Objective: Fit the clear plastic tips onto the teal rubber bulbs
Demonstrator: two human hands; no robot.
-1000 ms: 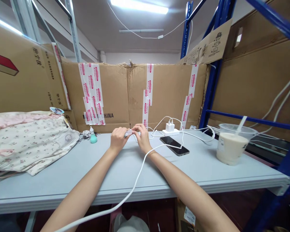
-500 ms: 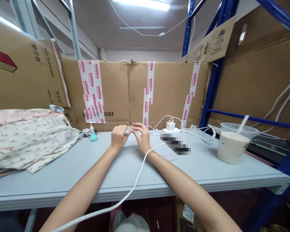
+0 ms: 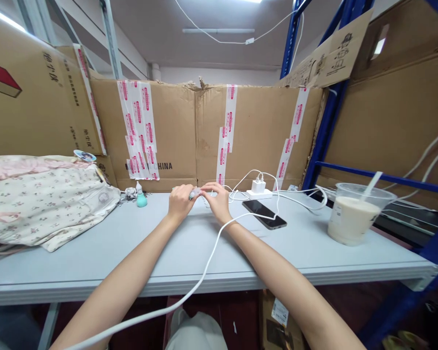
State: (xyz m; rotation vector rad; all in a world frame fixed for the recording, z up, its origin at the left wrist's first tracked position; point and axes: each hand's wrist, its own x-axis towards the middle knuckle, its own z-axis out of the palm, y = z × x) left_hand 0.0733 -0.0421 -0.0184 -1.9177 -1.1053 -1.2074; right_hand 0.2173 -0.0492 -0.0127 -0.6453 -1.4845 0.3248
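Over the back of the table my left hand (image 3: 180, 201) is closed around a small translucent whitish piece (image 3: 194, 193) with a hint of teal beside it; its kind is too small to make out. My right hand (image 3: 218, 200) meets it from the other side, thumb and fingers pinched at the end of that piece. Left of the hands stands a small teal bottle (image 3: 141, 199) with a pale pointed top. A black phone (image 3: 264, 214) lies flat to the right of my right hand.
A white cable (image 3: 208, 266) runs across in front of my forearms. A white charger (image 3: 258, 187) with cables stands behind the phone. A lidless-looking cup of milky drink (image 3: 353, 218) with a straw stands right; floral cloth (image 3: 54, 204) lies left. Cardboard (image 3: 175, 131) walls the back.
The view has shifted slightly, so the table sits a little higher in the picture. Both hands keep their hold on the small piece, with only slight finger movement.
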